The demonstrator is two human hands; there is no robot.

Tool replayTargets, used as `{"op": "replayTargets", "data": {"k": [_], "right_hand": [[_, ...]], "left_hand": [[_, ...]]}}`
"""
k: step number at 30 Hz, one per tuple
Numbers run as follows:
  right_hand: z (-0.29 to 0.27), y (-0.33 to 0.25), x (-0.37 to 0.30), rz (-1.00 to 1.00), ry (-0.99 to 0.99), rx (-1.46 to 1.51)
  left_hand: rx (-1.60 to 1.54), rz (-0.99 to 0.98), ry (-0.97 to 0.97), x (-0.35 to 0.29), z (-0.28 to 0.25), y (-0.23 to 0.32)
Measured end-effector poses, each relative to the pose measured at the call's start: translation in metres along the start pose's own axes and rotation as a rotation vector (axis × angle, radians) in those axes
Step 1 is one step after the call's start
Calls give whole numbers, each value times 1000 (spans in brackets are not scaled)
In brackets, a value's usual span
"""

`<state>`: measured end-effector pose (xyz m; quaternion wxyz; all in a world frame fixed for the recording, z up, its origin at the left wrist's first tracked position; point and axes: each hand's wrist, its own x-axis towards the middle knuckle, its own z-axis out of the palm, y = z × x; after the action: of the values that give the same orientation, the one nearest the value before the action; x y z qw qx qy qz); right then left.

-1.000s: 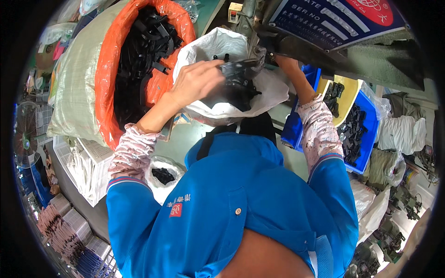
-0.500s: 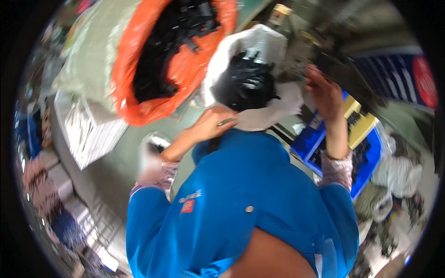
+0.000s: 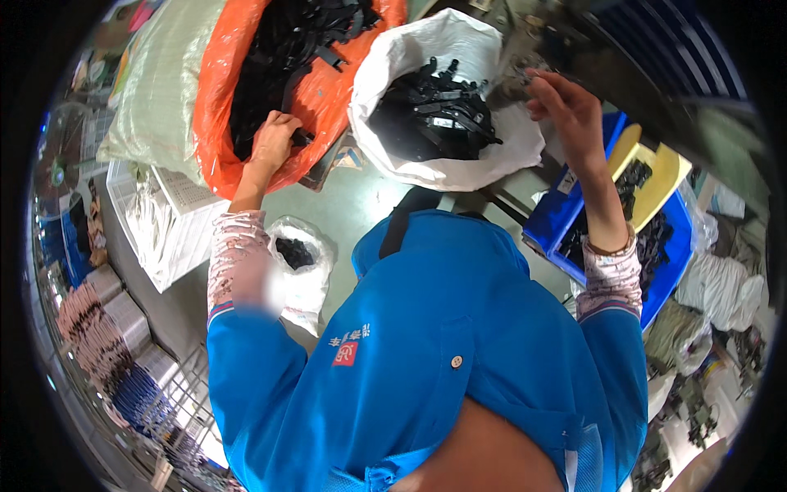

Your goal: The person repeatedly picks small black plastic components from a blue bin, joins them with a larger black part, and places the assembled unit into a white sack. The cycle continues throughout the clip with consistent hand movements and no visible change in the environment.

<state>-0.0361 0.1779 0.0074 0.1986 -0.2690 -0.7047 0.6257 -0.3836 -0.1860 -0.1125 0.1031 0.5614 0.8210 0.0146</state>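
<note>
My left hand reaches over the near rim of an orange plastic bag heaped with black plastic parts. Its fingers are curled, and a small dark part shows at the fingertips. Raised at the right, my right hand has thumb and fingers drawn together beside a dark machine; whatever they pinch is too small to make out. Between the hands, a white woven sack with a rolled-open mouth holds black strap-like plastic parts.
A blue bin with a yellow tray and black parts stands at the right. Below my left hand is a small white bag of dark pieces. A white crate and a full pale sack stand left.
My left hand has moved from the white sack's near rim up and left into the orange bag. My right hand stays near the machine, slightly higher. The view has shifted and sharpened.
</note>
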Motion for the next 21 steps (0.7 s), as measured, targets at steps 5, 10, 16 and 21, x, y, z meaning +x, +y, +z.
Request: {"op": "replayTargets", "data": {"k": [5, 10, 16, 21], "right_hand": [[-67, -3, -76, -151, 378, 9], [-173, 21, -209, 1, 928, -106], [-195, 127, -309, 369, 635, -583], [-199, 118, -285, 246, 435, -932]], "left_hand": [[-110, -43, 334, 6, -12, 8], [-623, -442, 1127, 9, -46, 4], [-1917, -84, 728, 11, -105, 120], [-1797, -248, 186, 30, -45, 309]]}}
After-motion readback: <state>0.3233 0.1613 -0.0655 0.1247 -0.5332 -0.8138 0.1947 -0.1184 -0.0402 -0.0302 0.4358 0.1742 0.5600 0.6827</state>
